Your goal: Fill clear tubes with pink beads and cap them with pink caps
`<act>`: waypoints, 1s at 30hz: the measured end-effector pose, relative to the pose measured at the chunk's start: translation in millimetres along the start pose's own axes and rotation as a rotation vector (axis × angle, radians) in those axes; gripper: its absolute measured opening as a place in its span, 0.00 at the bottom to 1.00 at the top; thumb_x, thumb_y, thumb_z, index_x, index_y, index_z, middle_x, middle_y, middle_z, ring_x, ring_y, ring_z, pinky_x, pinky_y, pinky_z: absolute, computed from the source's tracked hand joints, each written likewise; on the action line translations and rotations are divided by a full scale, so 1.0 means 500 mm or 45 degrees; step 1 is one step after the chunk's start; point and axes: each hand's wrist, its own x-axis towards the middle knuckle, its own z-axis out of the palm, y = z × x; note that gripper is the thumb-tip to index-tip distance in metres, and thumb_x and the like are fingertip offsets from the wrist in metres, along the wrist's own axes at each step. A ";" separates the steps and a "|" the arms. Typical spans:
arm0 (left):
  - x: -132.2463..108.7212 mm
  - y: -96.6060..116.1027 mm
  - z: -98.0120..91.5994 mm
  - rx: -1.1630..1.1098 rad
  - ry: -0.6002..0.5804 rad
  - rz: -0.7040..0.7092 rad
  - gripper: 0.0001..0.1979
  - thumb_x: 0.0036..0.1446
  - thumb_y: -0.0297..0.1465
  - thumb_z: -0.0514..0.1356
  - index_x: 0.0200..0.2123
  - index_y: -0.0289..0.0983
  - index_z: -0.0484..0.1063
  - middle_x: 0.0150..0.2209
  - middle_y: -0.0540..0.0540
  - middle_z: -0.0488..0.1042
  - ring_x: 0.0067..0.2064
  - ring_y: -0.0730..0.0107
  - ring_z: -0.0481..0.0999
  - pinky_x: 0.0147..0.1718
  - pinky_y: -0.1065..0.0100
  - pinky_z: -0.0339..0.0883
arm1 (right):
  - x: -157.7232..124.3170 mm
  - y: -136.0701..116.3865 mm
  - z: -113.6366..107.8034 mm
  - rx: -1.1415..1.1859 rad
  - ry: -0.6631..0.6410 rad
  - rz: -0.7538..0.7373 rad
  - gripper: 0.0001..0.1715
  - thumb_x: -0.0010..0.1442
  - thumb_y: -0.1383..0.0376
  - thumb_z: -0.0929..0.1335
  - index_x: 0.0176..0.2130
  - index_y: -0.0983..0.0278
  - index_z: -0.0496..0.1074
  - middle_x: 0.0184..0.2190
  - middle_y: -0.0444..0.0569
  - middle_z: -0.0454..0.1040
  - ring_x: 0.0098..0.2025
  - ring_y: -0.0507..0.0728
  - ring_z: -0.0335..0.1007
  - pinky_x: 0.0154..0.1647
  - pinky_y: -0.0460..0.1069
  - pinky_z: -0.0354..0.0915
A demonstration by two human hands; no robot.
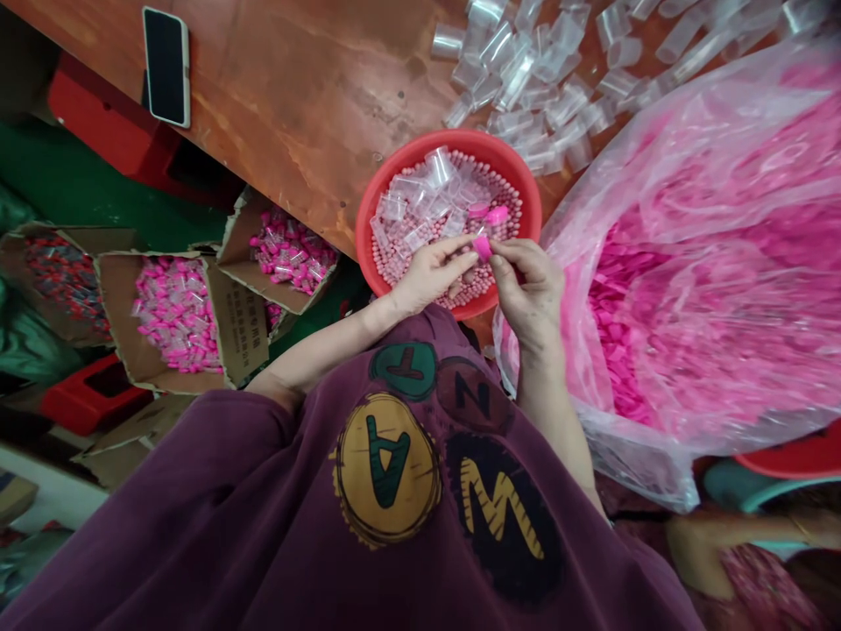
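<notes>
Over the red basin [368, 210] my two hands meet at one pink plastic cap [483, 248]. My left hand [434, 273] pinches it from one side with thumb and fingertips. From the other side, the thumb and forefinger of my right hand [531, 285] close on the same cap. Whether a clear tube is joined to it, I cannot tell. Below them the basin holds pink beads [505, 180], a heap of short clear plastic tubes [441, 171] and another pink cap [498, 215].
Loose clear tubes [519, 70] lie across the wooden table [295, 88]. A large plastic bag of pink caps [723, 289] stands at right. A phone [166, 66] rests near the table edge. Cardboard boxes [243, 324] with capped tubes are at left. Another person's arm [736, 530] shows lower right.
</notes>
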 end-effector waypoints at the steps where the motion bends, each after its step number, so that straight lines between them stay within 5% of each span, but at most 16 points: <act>1: -0.002 0.002 -0.001 0.043 -0.003 0.022 0.19 0.74 0.42 0.74 0.63 0.43 0.86 0.38 0.48 0.80 0.38 0.66 0.83 0.38 0.65 0.79 | -0.001 -0.004 -0.006 -0.006 -0.024 -0.008 0.32 0.75 0.31 0.74 0.43 0.53 0.88 0.45 0.53 0.89 0.51 0.67 0.87 0.60 0.67 0.84; 6: -0.009 0.014 -0.017 0.173 -0.118 0.071 0.14 0.73 0.40 0.74 0.56 0.39 0.89 0.32 0.50 0.77 0.35 0.68 0.78 0.40 0.64 0.75 | -0.012 -0.013 -0.036 -0.032 -0.197 -0.013 0.28 0.75 0.35 0.75 0.43 0.53 0.89 0.46 0.54 0.88 0.51 0.67 0.86 0.60 0.68 0.85; 9: -0.008 0.011 -0.030 0.131 -0.143 -0.015 0.19 0.72 0.46 0.76 0.56 0.40 0.89 0.29 0.52 0.76 0.31 0.70 0.76 0.35 0.66 0.73 | -0.022 0.004 -0.028 0.005 -0.187 -0.029 0.25 0.75 0.37 0.75 0.54 0.51 0.88 0.53 0.54 0.86 0.56 0.67 0.84 0.62 0.69 0.84; 12: -0.007 0.003 -0.039 0.095 -0.067 -0.007 0.23 0.69 0.49 0.78 0.57 0.40 0.88 0.33 0.50 0.80 0.32 0.70 0.79 0.35 0.67 0.76 | -0.030 0.019 -0.001 0.100 -0.036 0.020 0.29 0.78 0.38 0.71 0.67 0.49 0.80 0.52 0.53 0.83 0.52 0.65 0.84 0.56 0.66 0.86; 17: -0.013 0.004 -0.037 0.082 -0.035 0.059 0.23 0.68 0.49 0.79 0.56 0.40 0.89 0.40 0.48 0.86 0.36 0.70 0.83 0.41 0.65 0.81 | -0.037 -0.004 0.016 -0.063 -0.122 0.012 0.23 0.80 0.45 0.71 0.65 0.51 0.80 0.54 0.55 0.82 0.56 0.67 0.82 0.64 0.70 0.84; 23: -0.021 0.010 -0.010 0.097 0.034 0.029 0.17 0.70 0.43 0.78 0.53 0.39 0.90 0.39 0.48 0.86 0.39 0.69 0.84 0.43 0.66 0.81 | -0.053 -0.010 0.032 -0.360 -0.190 -0.069 0.48 0.66 0.48 0.84 0.73 0.60 0.71 0.68 0.66 0.75 0.73 0.80 0.74 0.78 0.82 0.72; 30: -0.036 0.010 0.015 0.001 0.065 -0.040 0.19 0.70 0.47 0.78 0.51 0.38 0.89 0.37 0.49 0.85 0.37 0.69 0.85 0.43 0.65 0.83 | -0.057 0.016 0.059 -0.494 -0.132 -0.203 0.44 0.65 0.49 0.83 0.70 0.62 0.71 0.61 0.65 0.79 0.64 0.78 0.78 0.73 0.81 0.76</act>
